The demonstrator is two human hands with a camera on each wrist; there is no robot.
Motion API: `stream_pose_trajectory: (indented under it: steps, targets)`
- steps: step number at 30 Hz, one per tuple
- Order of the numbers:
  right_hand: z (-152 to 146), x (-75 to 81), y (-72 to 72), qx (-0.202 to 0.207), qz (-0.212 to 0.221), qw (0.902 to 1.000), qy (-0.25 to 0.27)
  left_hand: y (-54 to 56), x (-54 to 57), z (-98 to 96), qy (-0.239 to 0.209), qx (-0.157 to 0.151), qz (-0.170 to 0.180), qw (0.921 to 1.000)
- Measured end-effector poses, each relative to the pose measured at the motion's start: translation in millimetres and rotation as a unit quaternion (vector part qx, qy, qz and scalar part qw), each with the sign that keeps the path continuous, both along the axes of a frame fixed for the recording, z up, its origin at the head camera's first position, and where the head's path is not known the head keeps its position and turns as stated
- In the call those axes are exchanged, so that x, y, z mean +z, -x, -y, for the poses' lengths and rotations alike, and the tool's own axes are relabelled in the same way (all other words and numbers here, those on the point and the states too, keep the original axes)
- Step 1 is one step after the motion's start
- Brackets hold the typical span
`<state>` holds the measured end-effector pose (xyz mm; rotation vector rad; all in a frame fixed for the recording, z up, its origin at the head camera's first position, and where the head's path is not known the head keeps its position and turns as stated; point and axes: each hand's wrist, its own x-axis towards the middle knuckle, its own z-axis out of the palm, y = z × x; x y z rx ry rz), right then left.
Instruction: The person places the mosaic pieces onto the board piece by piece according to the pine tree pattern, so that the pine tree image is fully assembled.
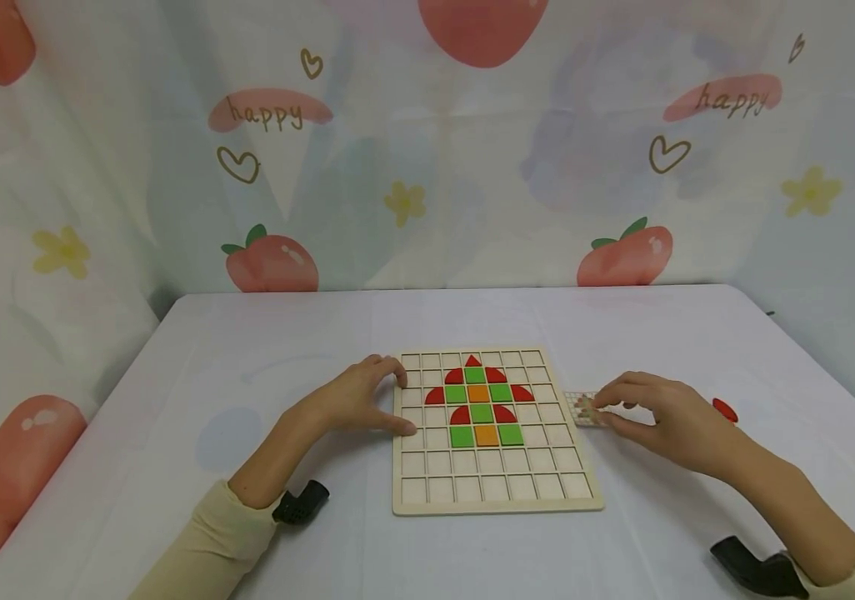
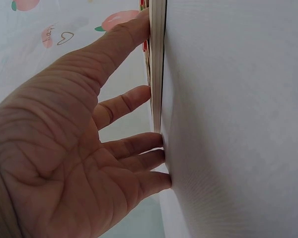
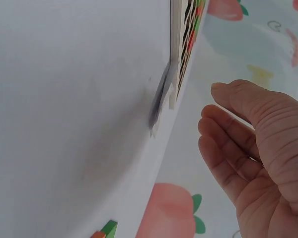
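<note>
A square wooden grid board lies on the white table. Red, green and orange pieces form a tree-like pattern in its cells. My left hand is at the board's left side, thumb and fingertips touching its edge, the fingers spread and fairly straight. Beside the right edge lies a small pattern card, partly covered by my right hand in the head view. The right wrist view shows that hand's fingers loosely bent with nothing between them, apart from the card.
A red piece lies to the right, beyond my right hand. Green and orange pieces show at the bottom of the right wrist view. A printed cloth hangs behind the table and along its sides.
</note>
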<state>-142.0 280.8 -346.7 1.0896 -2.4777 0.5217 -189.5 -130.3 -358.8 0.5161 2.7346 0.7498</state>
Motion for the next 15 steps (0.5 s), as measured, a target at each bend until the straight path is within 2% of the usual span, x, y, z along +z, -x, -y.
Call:
stream_pose_trajectory:
  steps: [15]
  targets:
    - [-44,-0.9,-6.5,-0.074,-0.006,0.9971,0.016,-1.7,2.7,-0.7,0.003,0.001,0.001,1.0000]
